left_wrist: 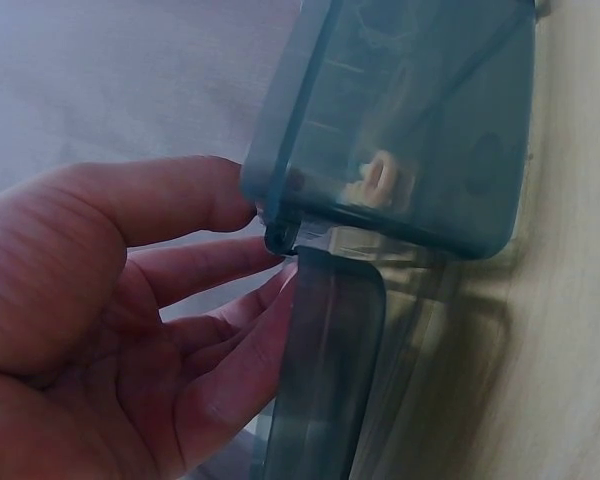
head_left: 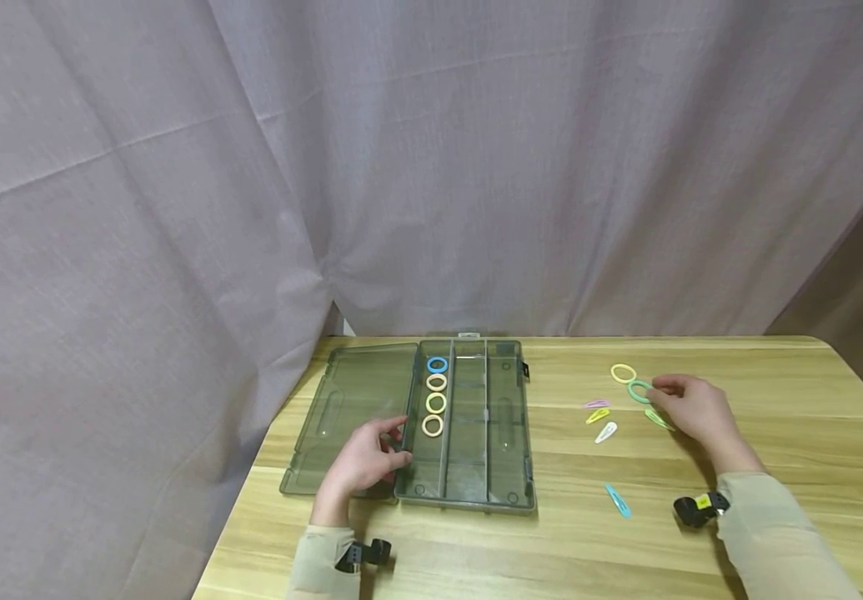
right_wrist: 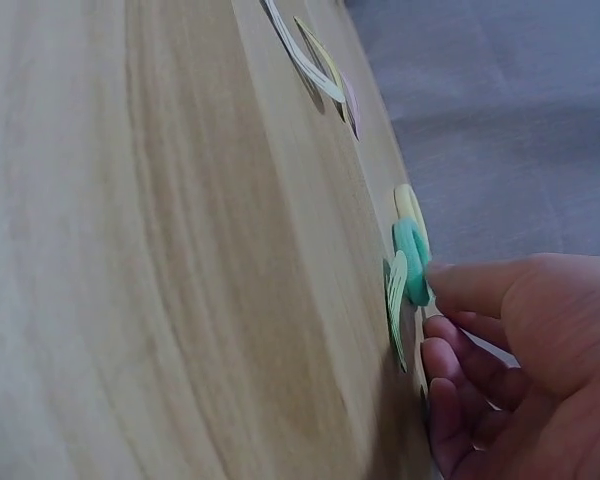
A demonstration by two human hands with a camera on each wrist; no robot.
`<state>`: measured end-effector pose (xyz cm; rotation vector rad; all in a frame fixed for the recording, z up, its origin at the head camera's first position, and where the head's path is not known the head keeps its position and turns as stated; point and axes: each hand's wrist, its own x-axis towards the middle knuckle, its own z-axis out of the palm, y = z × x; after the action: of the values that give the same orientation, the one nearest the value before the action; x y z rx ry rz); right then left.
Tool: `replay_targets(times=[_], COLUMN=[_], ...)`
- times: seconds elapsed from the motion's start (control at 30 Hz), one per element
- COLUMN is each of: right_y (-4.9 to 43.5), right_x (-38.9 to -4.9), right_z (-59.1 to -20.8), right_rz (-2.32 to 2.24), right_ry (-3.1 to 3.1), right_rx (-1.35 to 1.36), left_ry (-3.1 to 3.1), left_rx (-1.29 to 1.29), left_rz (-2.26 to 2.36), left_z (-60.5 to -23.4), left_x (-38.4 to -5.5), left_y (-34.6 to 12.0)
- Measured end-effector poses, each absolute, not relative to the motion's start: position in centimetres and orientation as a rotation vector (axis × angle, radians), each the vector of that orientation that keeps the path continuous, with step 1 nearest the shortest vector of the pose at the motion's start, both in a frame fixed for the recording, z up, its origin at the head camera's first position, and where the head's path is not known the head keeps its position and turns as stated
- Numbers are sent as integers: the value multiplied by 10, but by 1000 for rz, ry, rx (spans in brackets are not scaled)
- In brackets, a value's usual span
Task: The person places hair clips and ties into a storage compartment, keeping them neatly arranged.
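Note:
A smoky see-through compartment box [head_left: 464, 492] lies open on the table, its lid [head_left: 348, 375] folded out to the left. My left hand [head_left: 363, 457] rests at the hinge side, thumb and index finger spread against the box's edge, the other fingers near the lid's rim in the left wrist view. Out on the right, my right hand [head_left: 689, 410] pinches the near edge of a green hair tie [head_left: 637, 392] between thumb and fingers. A yellow hair tie [head_left: 623, 373] lies right behind it. Beside these fingers lies a green snap hair clip [head_left: 658, 419].
Several hair ties, including a blue one [head_left: 437, 365], line the box's left compartment. Left of my right hand lie a pink clip [head_left: 596, 404], a yellow clip [head_left: 598, 416] and a white clip [head_left: 606, 432]. Nearer is a blue clip [head_left: 617, 500]. A grey curtain [head_left: 476, 183] hangs behind the table.

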<state>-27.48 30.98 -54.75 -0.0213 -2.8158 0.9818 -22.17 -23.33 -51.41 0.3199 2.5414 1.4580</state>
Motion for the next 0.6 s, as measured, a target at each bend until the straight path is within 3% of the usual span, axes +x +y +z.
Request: replay_targets(times=[0.6], right_y=[309], right_x=[-272], right_z=[-543], right_rz=[1001], right_ry=[-2847], right_rx=[-93], left_ry=[2544], left_rx=[323], left_rz=[1457], left_z=[-515], left_x=[-223], left_y=[-233])
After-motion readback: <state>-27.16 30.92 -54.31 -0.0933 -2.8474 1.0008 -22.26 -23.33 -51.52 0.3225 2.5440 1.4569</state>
